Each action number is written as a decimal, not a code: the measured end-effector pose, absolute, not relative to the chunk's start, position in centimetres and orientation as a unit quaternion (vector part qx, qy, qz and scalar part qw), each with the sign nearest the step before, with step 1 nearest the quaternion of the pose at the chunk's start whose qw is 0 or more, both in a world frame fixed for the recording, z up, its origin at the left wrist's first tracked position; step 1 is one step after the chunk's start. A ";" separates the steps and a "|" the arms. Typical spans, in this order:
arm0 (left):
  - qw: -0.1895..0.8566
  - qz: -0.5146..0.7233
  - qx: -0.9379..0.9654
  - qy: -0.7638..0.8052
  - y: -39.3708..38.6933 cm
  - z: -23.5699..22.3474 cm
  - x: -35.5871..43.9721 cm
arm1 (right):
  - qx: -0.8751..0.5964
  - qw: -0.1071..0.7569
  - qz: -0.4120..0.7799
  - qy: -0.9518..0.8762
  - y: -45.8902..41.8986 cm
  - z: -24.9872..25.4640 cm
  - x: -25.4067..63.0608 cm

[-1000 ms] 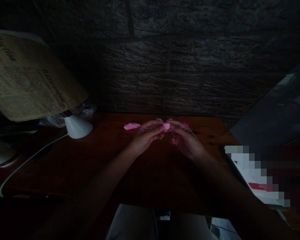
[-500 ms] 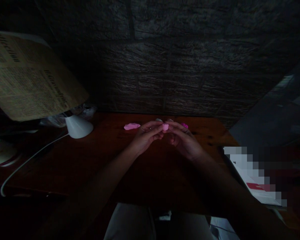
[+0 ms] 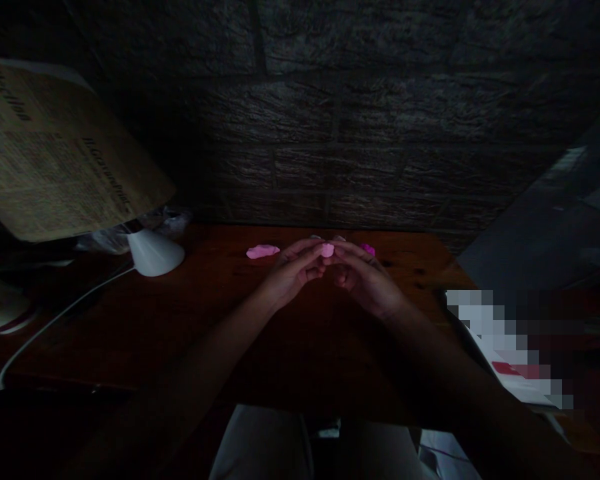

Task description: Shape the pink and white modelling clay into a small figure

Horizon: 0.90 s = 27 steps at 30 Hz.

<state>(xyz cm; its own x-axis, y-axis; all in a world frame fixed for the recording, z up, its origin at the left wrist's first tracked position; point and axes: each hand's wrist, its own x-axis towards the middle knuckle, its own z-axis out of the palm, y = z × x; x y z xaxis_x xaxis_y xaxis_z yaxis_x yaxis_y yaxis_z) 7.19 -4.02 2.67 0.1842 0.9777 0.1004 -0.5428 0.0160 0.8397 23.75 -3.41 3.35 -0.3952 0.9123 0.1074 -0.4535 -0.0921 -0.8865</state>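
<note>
Between my fingertips sits a small pale pink lump of what looks like modelling clay. My left hand pinches it from the left, and my right hand from the right, above the wooden table. A longer pink clay piece lies on the table to the left of my left hand. Partly behind my right hand shows a magenta lump. Small pale bits just beyond my fingers are mostly hidden, and I cannot make out what they are.
On the left stands a lamp with a white cone base, a newspaper-print shade and a white cord. A pale round container is at the far left. A dark brick wall rises behind the wooden table.
Both hands stay together on the pink lump, with only slight finger shifts. The whole view has moved slightly; the other things lie as before.
</note>
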 end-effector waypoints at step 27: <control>0.656 0.568 0.421 0.263 -3.9 2.5 6.9 | -0.259 0.489 0.693 -0.462 -3.6 3.8 23.8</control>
<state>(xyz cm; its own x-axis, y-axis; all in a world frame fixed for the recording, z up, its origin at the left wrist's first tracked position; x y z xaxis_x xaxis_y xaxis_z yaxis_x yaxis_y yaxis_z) 6.94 -3.87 2.55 0.2150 0.9676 0.1327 -0.5243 -0.0003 0.8515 23.84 -3.64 3.78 -0.3872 0.9174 0.0920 -0.4382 -0.0953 -0.8938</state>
